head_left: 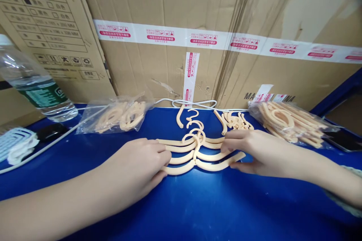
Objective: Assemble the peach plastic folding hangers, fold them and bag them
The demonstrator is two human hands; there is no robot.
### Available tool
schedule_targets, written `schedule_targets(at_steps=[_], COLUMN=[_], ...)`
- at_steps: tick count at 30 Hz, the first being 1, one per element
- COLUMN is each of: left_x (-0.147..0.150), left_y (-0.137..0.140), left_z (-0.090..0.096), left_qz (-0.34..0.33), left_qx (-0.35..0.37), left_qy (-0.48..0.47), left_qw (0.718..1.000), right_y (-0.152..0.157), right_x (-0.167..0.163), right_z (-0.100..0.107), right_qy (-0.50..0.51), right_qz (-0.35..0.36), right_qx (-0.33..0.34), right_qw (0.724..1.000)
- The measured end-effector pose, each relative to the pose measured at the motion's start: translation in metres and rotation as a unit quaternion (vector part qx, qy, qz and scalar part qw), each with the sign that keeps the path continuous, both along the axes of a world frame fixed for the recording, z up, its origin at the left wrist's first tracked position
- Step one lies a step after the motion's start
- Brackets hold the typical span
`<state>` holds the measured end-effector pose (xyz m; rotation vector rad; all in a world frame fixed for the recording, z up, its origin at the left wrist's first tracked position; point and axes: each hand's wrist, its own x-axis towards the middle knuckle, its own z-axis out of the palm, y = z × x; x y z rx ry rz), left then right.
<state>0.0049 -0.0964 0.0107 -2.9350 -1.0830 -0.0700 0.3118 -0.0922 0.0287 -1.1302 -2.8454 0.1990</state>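
Several beige clothes hangers [181,169] lie in a row at the middle of the blue table, one behind another, their curved hooks overlapping in the centre. My left hand [144,165] closes round the left ends of their arms, hiding the tips. At the right ends, my right hand [246,148] grips with its thumb at the nearest hanger and its fingers over the ones behind. Beyond the row lie a loose hook [192,114] and a loose curved arm piece [180,116]. A small heap of hanger pieces [236,120] sits just behind my right hand.
Clear bags of beige pieces lie at the left [121,115] and right [291,120]. A water bottle [42,90] leans at far left, near a black object [51,131] and a white cable [56,141]. A phone [346,139] is at right. Cardboard [169,3] stands behind.
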Motion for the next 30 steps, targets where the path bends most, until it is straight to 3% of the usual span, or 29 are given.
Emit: schedule_targets(at_steps=[5, 10, 22, 30], left_x=[0.008, 0.013, 0.016, 0.018], left_y=[-0.009, -0.006, 0.013, 0.014], left_z=[0.001, -0.008, -0.029, -0.034], left_qz=[0.031, 0.016, -0.023, -0.03], left_qx=[-0.008, -0.013, 0.109, 0.047], left_qy=[0.005, -0.031, -0.094, -0.156], left_qw=[0.999, 0.999, 0.989, 0.986], right_y=[-0.006, -0.006, -0.001, -0.002], right_x=[-0.015, -0.016, -0.009, -0.006], right_z=[-0.009, -0.01, -0.007, -0.009], right_qy=[0.017, 0.012, -0.079, -0.089], right_qz=[-0.012, -0.04, -0.096, -0.116], right_qx=[-0.039, -0.043, 0.063, 0.066], right_qw=[0.999, 0.998, 0.99, 0.987])
